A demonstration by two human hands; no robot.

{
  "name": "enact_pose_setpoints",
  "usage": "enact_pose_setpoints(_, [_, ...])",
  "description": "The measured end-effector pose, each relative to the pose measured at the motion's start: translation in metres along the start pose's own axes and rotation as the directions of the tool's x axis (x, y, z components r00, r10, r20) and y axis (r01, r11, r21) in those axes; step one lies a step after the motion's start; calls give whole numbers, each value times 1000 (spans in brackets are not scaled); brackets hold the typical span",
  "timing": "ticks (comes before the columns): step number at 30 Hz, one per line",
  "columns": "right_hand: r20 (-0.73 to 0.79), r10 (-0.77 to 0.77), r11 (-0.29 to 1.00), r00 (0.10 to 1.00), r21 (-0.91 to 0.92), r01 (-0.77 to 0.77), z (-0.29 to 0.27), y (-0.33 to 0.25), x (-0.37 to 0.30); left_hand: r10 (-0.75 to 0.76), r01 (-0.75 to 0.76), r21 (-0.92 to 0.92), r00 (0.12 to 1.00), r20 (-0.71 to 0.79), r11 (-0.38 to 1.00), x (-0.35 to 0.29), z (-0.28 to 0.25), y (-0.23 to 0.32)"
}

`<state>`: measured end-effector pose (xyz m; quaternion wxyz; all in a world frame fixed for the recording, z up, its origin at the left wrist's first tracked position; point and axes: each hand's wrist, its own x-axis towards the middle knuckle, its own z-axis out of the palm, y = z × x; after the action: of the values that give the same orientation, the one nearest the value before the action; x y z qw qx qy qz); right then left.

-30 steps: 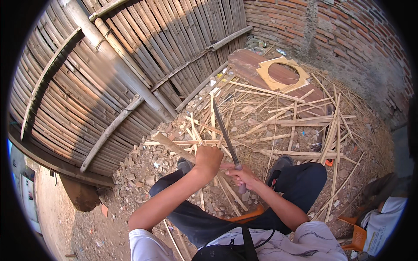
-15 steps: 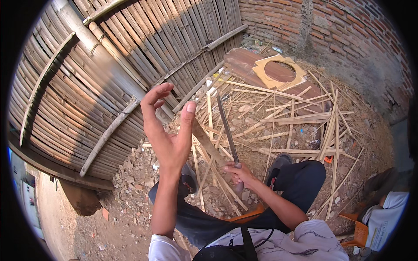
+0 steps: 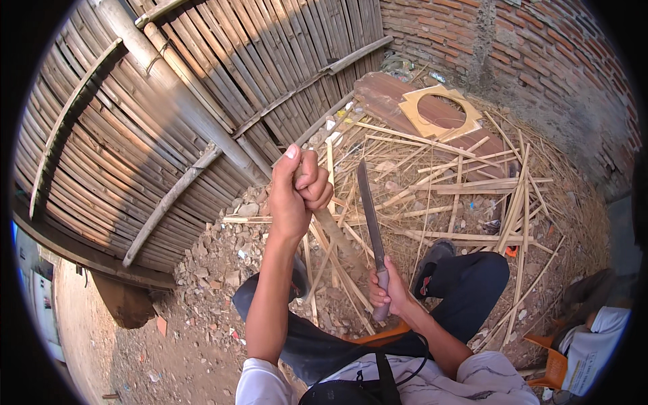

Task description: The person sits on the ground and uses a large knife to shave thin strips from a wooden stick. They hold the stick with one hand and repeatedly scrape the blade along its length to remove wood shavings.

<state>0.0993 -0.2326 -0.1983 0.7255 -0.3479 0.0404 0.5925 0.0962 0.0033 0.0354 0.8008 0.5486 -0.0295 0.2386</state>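
Note:
My left hand (image 3: 299, 192) is raised left of centre, its fingers curled into a fist around the upper end of a bamboo strip (image 3: 337, 235). From the fist the strip slants down toward the lower right, past the near side of the machete. In my right hand (image 3: 390, 287) is the machete (image 3: 370, 206), gripped by its greyish handle. Its long dark blade points up and away from me and stands apart from my left hand. Pale split bamboo strips (image 3: 466, 185) lie scattered on the ground beyond both hands.
A bamboo-slat wall (image 3: 223, 74) rises on the left, a brick wall (image 3: 533, 47) at the back right. A tan board with a round hole (image 3: 413, 111) rests on a brown sheet (image 3: 378, 94). Rubble (image 3: 202, 266) covers the ground. Another person (image 3: 601, 337) sits at the right edge.
My left hand has gone from open fingers to a fist around the bamboo strip. My right hand has turned, bringing the machete's handle and blade more upright. The view has shifted slightly.

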Motion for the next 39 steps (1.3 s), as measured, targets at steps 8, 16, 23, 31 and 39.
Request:
enact_pose_setpoints(8, [54,112,994,992,-22,-111,31,8,-16,-12,12,4,999,45,1000,1,9,-7])
enact_pose_setpoints(16, [106,-202,976,974,-55,209,40,-24,-20,41,-39,28,997,-72,999,-1,0,-3])
enact_pose_setpoints(23, [-50,252,956,966,-141,-257,28,-3,-17,36,-33,35,996,-82,999,3,5,-5])
enact_pose_setpoints(31, [6,-25,998,1000,-60,25,46,-20,-20,24,-19,57,997,-77,998,4,13,-12])
enact_pose_setpoints(39, [-68,149,988,986,-21,-151,-13,12,-17,62,-61,70,998,-11,996,10,19,27])
